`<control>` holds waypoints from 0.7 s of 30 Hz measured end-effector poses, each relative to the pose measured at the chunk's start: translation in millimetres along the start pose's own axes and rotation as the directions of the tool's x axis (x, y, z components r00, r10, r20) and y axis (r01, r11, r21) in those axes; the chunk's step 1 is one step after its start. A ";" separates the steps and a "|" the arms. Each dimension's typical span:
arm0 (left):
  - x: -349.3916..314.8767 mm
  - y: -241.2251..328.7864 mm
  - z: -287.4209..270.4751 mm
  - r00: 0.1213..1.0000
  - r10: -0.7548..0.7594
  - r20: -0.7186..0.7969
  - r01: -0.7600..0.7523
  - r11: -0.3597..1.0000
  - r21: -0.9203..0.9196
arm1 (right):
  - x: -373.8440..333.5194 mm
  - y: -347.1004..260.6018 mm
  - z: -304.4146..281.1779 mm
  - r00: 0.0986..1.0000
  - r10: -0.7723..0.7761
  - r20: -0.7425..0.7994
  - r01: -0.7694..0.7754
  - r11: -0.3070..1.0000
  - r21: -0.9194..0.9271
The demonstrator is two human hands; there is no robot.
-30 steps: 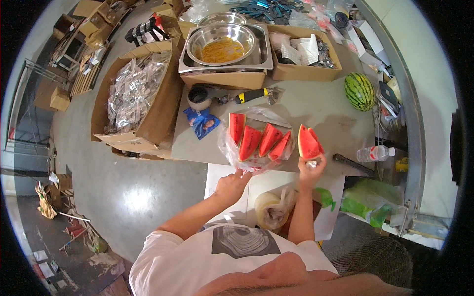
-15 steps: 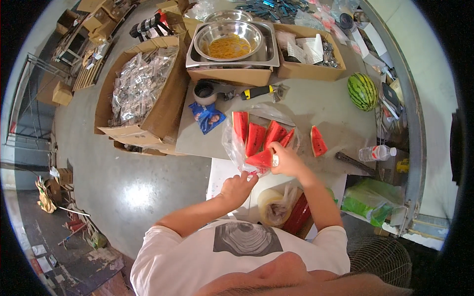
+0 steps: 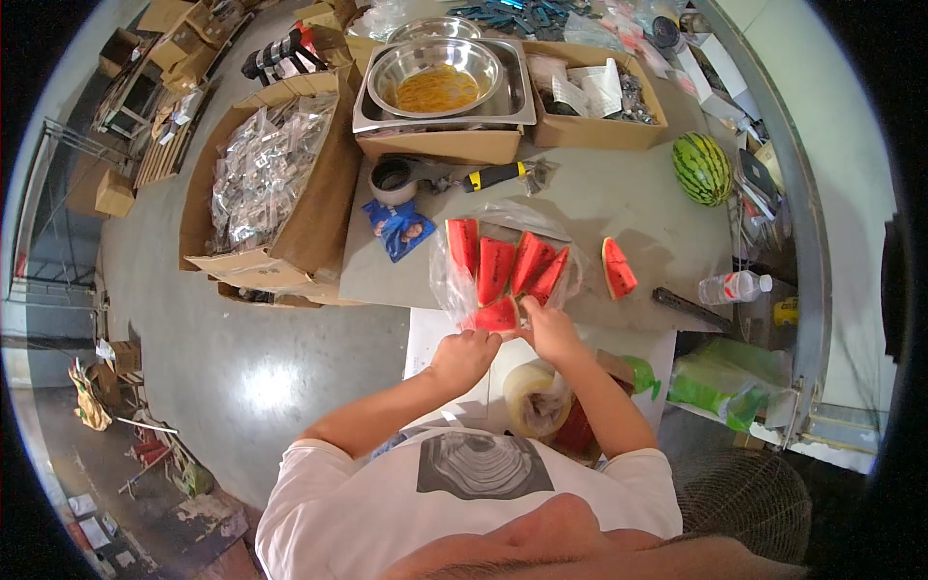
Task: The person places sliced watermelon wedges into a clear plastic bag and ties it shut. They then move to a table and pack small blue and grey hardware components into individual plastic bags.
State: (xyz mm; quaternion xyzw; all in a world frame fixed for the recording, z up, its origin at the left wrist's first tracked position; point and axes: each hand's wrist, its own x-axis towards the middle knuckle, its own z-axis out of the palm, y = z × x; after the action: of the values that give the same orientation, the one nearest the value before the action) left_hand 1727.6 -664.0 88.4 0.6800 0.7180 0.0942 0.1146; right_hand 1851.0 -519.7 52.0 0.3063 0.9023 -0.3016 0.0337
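Observation:
Several red watermelon slices [image 3: 495,271] lie on a clear plastic bag [image 3: 447,275] near the table's front edge. The nearest watermelon slice [image 3: 497,315] rests crosswise just beyond my hands. My left hand [image 3: 466,356] is closed on the near edge of the bag, close to that slice. At its right end, my right hand [image 3: 551,333] has the thumb raised beside the slice and the fingers curled at the bag's edge, their tips partly hidden. One watermelon slice [image 3: 619,269] lies apart on the table to the right.
A whole watermelon [image 3: 703,169] and a plastic bottle [image 3: 735,287] are at the right. Behind the slices lie a yellow-black tool [image 3: 496,177], a blue packet [image 3: 398,229] and a tape roll [image 3: 393,181]. A metal bowl [image 3: 387,82] and an open carton [image 3: 324,184] stand beyond.
My right hand has set the near slice down on the bag and moved down to its right end. My left hand stays at the bag's near edge.

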 end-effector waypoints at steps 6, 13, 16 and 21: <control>7.7 -1.6 -0.9 0.989 0.026 -0.144 -0.040 0.994 -0.099 | -20.5 21.1 -13.8 0.999 -0.021 0.031 0.026 0.987 -0.160; 38.0 -10.1 -10.9 0.971 -0.072 -0.230 0.023 0.978 -0.210 | -19.2 52.6 -36.7 0.957 -0.022 -0.288 0.006 0.998 -0.059; 44.2 -10.0 -16.5 0.952 -0.104 -0.286 0.021 0.959 -0.281 | -17.2 74.2 -59.3 0.786 0.112 -0.609 -0.048 0.992 0.120; 39.4 -5.6 -16.7 0.968 -0.098 -0.232 0.023 0.951 -0.307 | -24.0 195.7 -8.8 0.515 0.685 -0.515 -0.354 0.718 0.600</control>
State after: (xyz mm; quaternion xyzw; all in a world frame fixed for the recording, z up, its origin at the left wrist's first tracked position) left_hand 1715.4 -624.7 101.3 0.6150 0.7245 0.2823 0.1306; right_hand 1983.7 -404.1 -37.4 0.6592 0.6146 -0.3206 -0.2914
